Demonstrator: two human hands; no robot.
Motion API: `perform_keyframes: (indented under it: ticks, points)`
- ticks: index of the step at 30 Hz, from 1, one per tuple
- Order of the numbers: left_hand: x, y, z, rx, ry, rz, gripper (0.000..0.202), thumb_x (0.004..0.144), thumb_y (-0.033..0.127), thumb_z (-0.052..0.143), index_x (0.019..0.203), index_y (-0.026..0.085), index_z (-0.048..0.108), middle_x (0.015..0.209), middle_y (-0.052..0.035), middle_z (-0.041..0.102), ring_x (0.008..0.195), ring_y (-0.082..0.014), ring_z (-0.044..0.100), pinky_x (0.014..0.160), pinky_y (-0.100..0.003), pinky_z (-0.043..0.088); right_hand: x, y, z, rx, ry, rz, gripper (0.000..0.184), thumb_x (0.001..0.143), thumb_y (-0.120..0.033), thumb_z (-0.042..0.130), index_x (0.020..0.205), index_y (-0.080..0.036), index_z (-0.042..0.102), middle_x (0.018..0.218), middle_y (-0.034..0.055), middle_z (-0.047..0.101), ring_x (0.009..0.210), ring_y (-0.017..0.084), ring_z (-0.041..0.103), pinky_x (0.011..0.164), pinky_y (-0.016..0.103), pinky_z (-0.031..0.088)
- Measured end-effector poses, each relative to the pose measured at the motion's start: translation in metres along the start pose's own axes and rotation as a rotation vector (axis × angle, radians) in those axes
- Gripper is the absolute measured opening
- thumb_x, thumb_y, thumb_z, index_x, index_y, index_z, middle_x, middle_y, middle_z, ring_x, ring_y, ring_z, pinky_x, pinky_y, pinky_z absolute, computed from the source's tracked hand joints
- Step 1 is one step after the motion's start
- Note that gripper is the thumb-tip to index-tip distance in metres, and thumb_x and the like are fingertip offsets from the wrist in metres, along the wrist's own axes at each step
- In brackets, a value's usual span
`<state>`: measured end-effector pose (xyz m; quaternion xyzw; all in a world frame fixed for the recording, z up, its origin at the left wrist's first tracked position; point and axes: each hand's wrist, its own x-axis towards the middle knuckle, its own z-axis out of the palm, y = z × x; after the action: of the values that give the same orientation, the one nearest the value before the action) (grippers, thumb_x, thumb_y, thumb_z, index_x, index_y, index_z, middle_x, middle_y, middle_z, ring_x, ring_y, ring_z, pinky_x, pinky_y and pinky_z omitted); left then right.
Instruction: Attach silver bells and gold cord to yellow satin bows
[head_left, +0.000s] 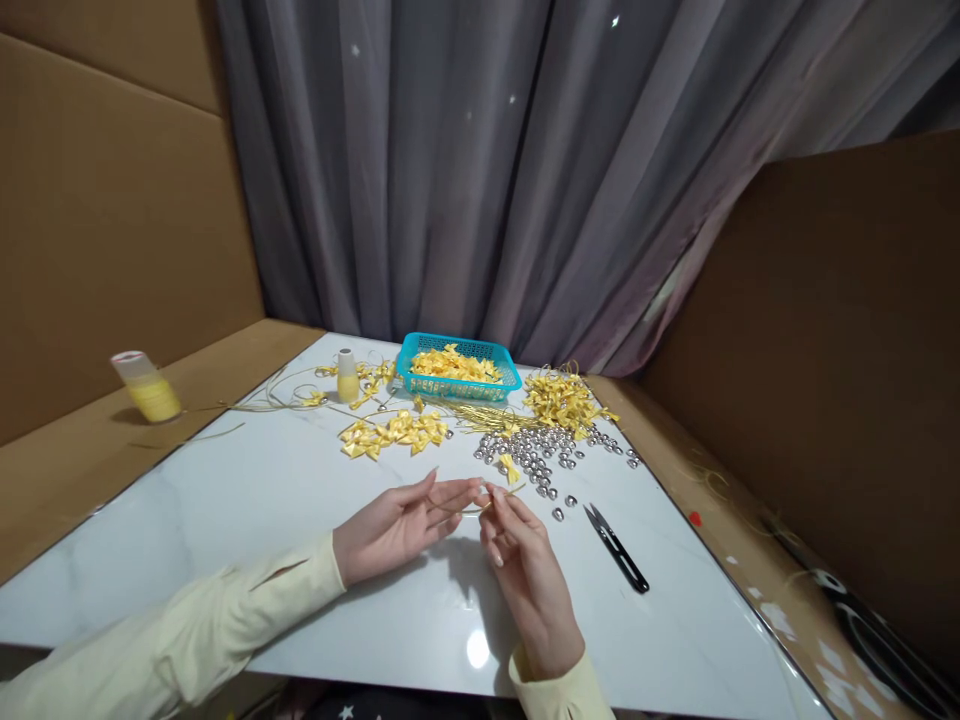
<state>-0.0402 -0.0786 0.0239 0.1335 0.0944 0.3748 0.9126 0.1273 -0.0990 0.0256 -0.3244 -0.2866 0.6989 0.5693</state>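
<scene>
Above the white table, my left hand point(401, 528) is turned palm up, fingers stretched out and thumb raised apart. Its fingertips meet those of my right hand point(529, 565), which pinches a thin gold-yellow cord point(516, 490). Part of this cord runs across the left fingers; how it winds there is too fine to make out. Just beyond the fingertips lies a yellow ribbon bow point(509, 468). Many silver heart-shaped beads point(534, 455) are scattered behind it. To the right of my right hand rest black thread snips point(616, 548), points facing away.
Toward the back stands a blue basket point(517, 380) of yellow bows. Loose bows point(394, 432) and a bow pile point(562, 400) flank cut cords point(487, 415). Two yellow thread spools point(347, 378) point(150, 392) stand left. Cardboard walls point(112, 220) and a grey curtain point(450, 180) enclose the table.
</scene>
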Motion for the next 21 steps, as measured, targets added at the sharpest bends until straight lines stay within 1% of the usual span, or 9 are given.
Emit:
perform_keyframes:
  ticks: [2,5,6,8,12,15,18,20,21]
  points:
    - [-0.0012,0.0002,0.0011,0.02,-0.024,0.012,0.035,0.09,0.006,0.043,0.122,-0.006,0.05,0.121,-0.0194,0.06,0.114,-0.0211,0.057,0.095,-0.026,0.046,-0.0002,-0.0011,0.0011,0.018,-0.003,-0.03,0.016,0.069,-0.026,0.078,0.081,-0.016,0.074,0.064,-0.0018,0.062,0.046,0.002,0.041,0.041,0.011,0.033]
    - [-0.0023,0.0002,0.0008,0.059,-0.041,0.052,0.047,0.076,-0.011,0.042,0.123,-0.006,0.049,0.129,-0.0205,0.054,0.124,-0.0234,0.048,0.105,-0.028,0.038,-0.0007,-0.0026,0.0033,0.042,0.025,-0.051,0.018,0.065,-0.024,0.081,0.08,-0.017,0.074,0.079,0.002,0.068,0.059,0.006,0.056,0.045,0.011,0.04]
    - [-0.0022,0.0001,0.0001,0.066,-0.041,0.06,0.049,0.075,-0.012,0.041,0.122,-0.006,0.05,0.129,-0.0202,0.054,0.125,-0.0233,0.047,0.105,-0.028,0.038,-0.0009,-0.0029,0.004,0.048,0.032,-0.05,0.019,0.064,-0.024,0.081,0.08,-0.017,0.074,0.084,0.0032,0.069,0.064,0.008,0.06,0.047,0.012,0.042]
    - [-0.0015,0.0001,-0.002,0.072,-0.033,0.068,0.043,0.079,-0.01,0.042,0.12,-0.004,0.052,0.128,-0.0191,0.055,0.122,-0.0224,0.05,0.103,-0.027,0.04,-0.0013,-0.0033,0.0053,0.057,0.037,-0.05,0.02,0.062,-0.024,0.082,0.079,-0.017,0.075,0.088,0.0044,0.07,0.071,0.01,0.063,0.05,0.013,0.044]
    - [0.0006,0.0001,-0.0052,0.06,-0.008,0.07,0.034,0.084,-0.005,0.044,0.116,-0.004,0.056,0.117,-0.0163,0.063,0.108,-0.0184,0.061,0.096,-0.023,0.046,-0.0021,-0.0031,0.0054,0.063,0.021,-0.053,0.019,0.061,-0.024,0.083,0.076,-0.017,0.075,0.081,0.0045,0.071,0.069,0.01,0.063,0.051,0.013,0.046]
    - [0.0007,-0.0002,-0.0042,0.044,0.064,0.092,0.027,0.086,-0.003,0.044,0.107,-0.002,0.061,0.109,-0.0146,0.067,0.101,-0.0162,0.065,0.091,-0.024,0.049,-0.0024,-0.0025,0.0039,0.034,-0.048,-0.038,0.016,0.064,-0.026,0.081,0.073,-0.015,0.074,0.072,0.0036,0.07,0.054,0.006,0.058,0.047,0.013,0.043]
    - [-0.0003,-0.0004,-0.0015,0.068,0.18,0.095,0.021,0.089,-0.001,0.045,0.092,0.004,0.065,0.093,-0.0098,0.071,0.082,-0.0111,0.068,0.07,-0.019,0.052,-0.0025,-0.0017,0.0029,-0.046,-0.149,0.006,0.016,0.068,-0.028,0.078,0.073,-0.014,0.073,0.068,0.0037,0.069,0.037,0.002,0.045,0.038,0.015,0.034]
    - [-0.0008,-0.0003,-0.0002,0.111,0.23,0.076,0.018,0.088,0.0,0.049,0.081,0.006,0.065,0.08,-0.0059,0.07,0.066,-0.0069,0.067,0.055,-0.014,0.047,-0.0022,-0.0012,0.003,-0.088,-0.194,0.048,0.018,0.068,-0.028,0.078,0.077,-0.013,0.073,0.067,0.0044,0.069,0.033,0.001,0.04,0.035,0.015,0.028]
    - [-0.001,-0.0002,0.0001,0.132,0.243,0.064,0.016,0.087,0.002,0.053,0.076,0.007,0.064,0.076,-0.0047,0.069,0.06,-0.0059,0.065,0.052,-0.014,0.044,-0.0019,-0.001,0.0032,-0.096,-0.204,0.065,0.02,0.067,-0.027,0.078,0.08,-0.013,0.073,0.066,0.0042,0.069,0.032,0.001,0.039,0.034,0.016,0.026]
